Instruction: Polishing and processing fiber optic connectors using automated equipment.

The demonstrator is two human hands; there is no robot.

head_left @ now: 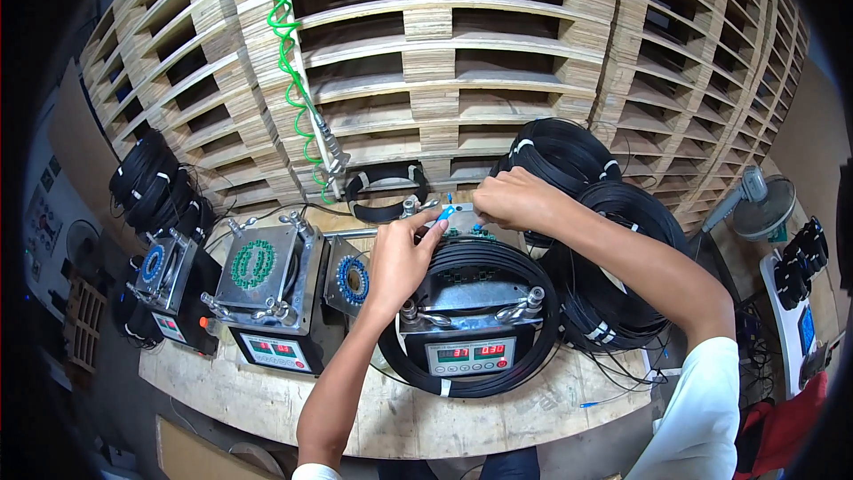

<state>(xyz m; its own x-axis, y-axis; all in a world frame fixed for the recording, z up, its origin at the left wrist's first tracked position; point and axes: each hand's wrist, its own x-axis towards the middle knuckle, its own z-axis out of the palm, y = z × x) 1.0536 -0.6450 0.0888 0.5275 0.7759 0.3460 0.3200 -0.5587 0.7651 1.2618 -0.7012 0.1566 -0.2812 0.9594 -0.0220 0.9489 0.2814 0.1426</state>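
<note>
My left hand pinches a small blue cable connector between thumb and fingers, over the far side of the nearest polishing machine. Curled closed, my right hand is just to its right; whatever its fingertips grip is hidden. Below those fingertips, another blue connector shows at the machine's metal plate, among green holders. A coil of black cable lies around this machine, circling its front panel with lit red digits. White tape binds the coil at the front.
Left of my arm stand a second machine with a ring of green holders and a third machine. Cable coils pile up at the right, near a fan. Wooden pallets rise behind; a green spiral hose hangs down.
</note>
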